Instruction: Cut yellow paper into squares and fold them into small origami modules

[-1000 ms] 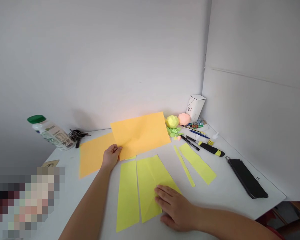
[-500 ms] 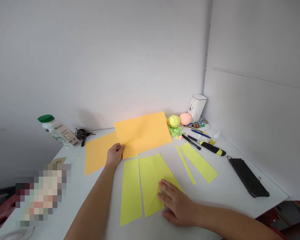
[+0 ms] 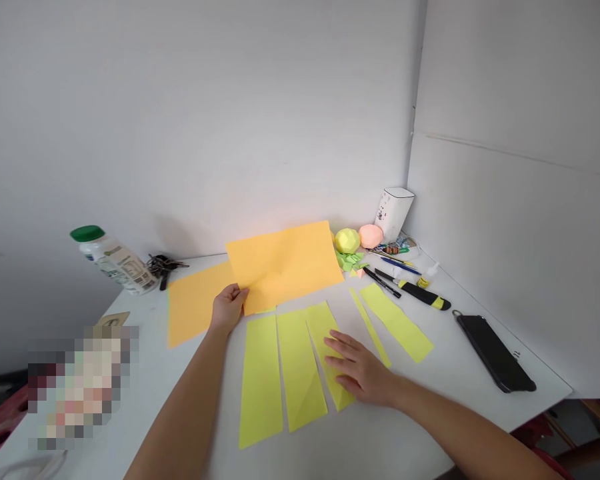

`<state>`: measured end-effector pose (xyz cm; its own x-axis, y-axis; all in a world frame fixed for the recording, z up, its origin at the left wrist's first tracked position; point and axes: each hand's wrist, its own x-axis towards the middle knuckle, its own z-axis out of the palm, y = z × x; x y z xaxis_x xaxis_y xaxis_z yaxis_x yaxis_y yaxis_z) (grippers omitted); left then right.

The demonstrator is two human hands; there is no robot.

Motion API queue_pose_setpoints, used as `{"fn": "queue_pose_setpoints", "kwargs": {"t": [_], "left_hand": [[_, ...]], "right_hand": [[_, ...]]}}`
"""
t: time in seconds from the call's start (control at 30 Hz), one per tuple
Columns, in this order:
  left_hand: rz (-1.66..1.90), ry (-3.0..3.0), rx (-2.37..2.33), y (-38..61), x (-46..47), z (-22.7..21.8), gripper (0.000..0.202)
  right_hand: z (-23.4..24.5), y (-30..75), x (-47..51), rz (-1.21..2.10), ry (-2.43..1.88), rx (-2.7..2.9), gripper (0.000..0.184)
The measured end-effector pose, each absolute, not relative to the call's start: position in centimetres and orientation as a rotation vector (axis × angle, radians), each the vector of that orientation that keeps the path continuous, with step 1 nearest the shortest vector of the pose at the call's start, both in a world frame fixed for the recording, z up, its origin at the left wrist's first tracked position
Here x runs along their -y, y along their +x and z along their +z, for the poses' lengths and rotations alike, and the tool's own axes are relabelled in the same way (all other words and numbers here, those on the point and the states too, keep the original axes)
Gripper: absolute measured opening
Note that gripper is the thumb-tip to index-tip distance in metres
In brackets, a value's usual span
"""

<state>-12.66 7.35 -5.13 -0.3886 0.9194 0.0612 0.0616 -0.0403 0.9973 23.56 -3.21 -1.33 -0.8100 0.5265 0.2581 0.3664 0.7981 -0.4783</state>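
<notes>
My left hand (image 3: 229, 307) pinches the lower left corner of an orange sheet of paper (image 3: 287, 267), which is raised and tilted near the wall. A second orange sheet (image 3: 193, 303) lies flat to the left, partly behind that hand. My right hand (image 3: 357, 367) rests with fingers spread on a yellow-green paper strip (image 3: 323, 320), covering part of it. Side by side to its left lie a middle strip (image 3: 300, 373) and a left strip (image 3: 261, 387) of the same paper. Right of my right hand are a narrow strip (image 3: 370, 327) and a wavy-edged piece (image 3: 397, 323).
A craft knife (image 3: 425, 295), black pen (image 3: 383, 283), glue bottle (image 3: 427, 277) and black phone case (image 3: 495, 352) lie to the right. Faceted paper balls (image 3: 347, 241) and a white container (image 3: 395, 215) stand at the back. A green-capped bottle (image 3: 117, 263) and keys (image 3: 164, 265) are left.
My right hand has moved right and slightly away from me, and the strip under it has shifted, opening a gap beside the middle strip. My left hand still holds the orange sheet.
</notes>
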Motion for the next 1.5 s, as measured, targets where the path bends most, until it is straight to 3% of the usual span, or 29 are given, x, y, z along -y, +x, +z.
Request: {"fn": "queue_pose_setpoints", "kwargs": {"t": [0.37, 1.5], "left_hand": [[1.520, 1.067, -1.524, -12.60, -7.33, -5.12, 0.035], [1.510, 1.073, -1.502, -12.49, -7.17, -4.72, 0.028]], "right_hand": [[-0.93, 23.20, 3.38, 0.359, -0.802, 2.835, 0.043], [-0.99, 23.20, 3.39, 0.338, -0.788, 2.819, 0.042]]}}
